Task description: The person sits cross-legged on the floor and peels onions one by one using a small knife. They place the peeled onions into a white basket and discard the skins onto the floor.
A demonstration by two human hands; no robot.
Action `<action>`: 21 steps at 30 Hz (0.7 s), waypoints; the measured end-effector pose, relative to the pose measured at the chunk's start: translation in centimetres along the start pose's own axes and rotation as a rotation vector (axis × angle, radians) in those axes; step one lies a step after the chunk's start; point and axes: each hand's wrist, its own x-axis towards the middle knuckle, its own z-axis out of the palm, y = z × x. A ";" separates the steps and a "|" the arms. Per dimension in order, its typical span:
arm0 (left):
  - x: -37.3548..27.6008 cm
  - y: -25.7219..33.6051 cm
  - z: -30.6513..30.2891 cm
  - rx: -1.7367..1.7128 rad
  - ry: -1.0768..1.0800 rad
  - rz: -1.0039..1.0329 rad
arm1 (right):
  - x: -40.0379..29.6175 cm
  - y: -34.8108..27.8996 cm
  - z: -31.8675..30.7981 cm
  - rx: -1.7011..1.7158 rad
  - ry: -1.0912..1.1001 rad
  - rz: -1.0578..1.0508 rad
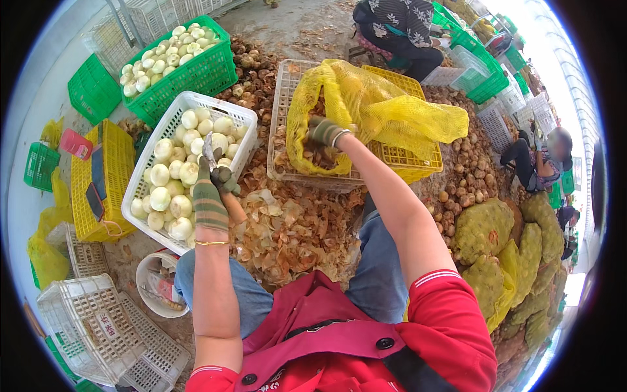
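Observation:
My left hand (212, 196), in a striped glove with dark fingers, grips a knife with a wooden handle (234, 208). Its stained blade (208, 149) points away from me, over a white plastic crate (249, 117) of peeled onions (188, 172). In a matching glove, my right hand (325, 131) reaches into the mouth of a yellow mesh bag (357, 83). Onion skins show in the opening around the hand. The fingers are partly hidden, so whether they hold anything is unclear. The bag lies across a pale crate (278, 112) and a yellow crate (421, 161).
Loose onion skins (289, 235) cover the floor between my knees. A green crate (183, 81) of peeled onions stands beyond the white one. At left are a yellow crate (115, 181) bearing a phone (94, 201) and a bucket (147, 274). Full sacks (482, 228) lie right; people (397, 29) sit nearby.

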 end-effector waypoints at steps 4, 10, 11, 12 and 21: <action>-1.8 1.7 -2.7 -0.081 0.031 0.086 | -0.8 -10.2 -10.5 -0.179 -0.204 0.578; -2.2 2.4 -1.5 -0.006 0.209 0.087 | -4.4 -4.2 -10.6 -0.027 -0.127 0.833; -2.0 2.3 -1.7 -0.016 0.178 0.079 | -4.4 -4.2 -11.0 -0.021 -0.153 0.837; -1.9 2.2 -2.2 -0.030 0.143 0.075 | -4.4 -4.1 -11.7 -0.018 -0.173 0.840; -1.0 1.6 -1.7 -0.082 0.049 -0.002 | 0.6 -8.1 -7.7 -0.204 0.070 0.476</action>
